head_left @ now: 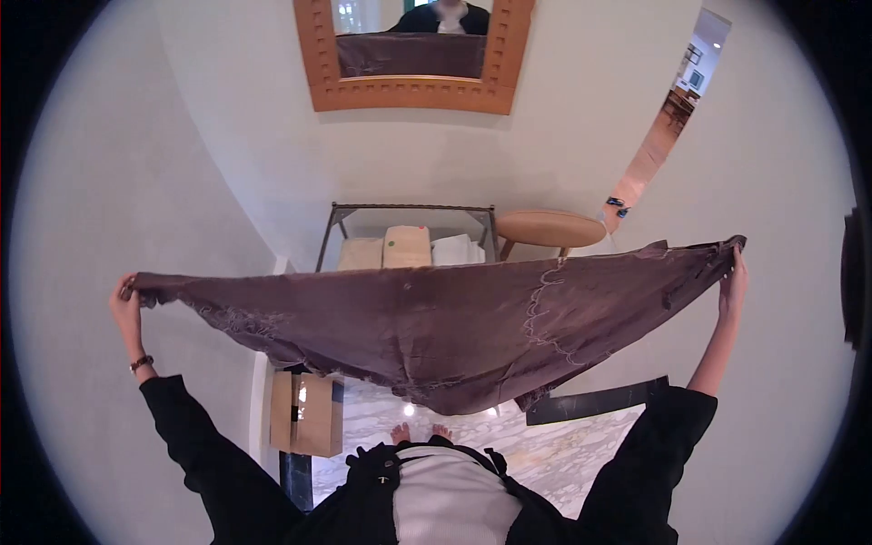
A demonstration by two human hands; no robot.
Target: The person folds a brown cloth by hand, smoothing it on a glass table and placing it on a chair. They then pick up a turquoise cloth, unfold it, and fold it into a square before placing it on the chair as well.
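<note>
A large dark purple-brown cloth [400,318] is stretched wide between my raised hands, its top edge nearly straight and its lower part sagging in the middle. Loose pale threads and frayed patches show on it. My left hand [125,298] grips the cloth's left corner, with a bracelet or watch on the wrist. At the far right, my right hand [736,277] is closed on the other top corner. Both arms are spread wide in black sleeves.
Ahead, a wood-framed mirror [413,96] hangs on the wall above a metal rack [413,207] with folded items. Beside the rack stands a tan stool [549,227]. A cardboard box [313,413] is on the marble floor at lower left. A narrow mirror strip [668,127] is at upper right.
</note>
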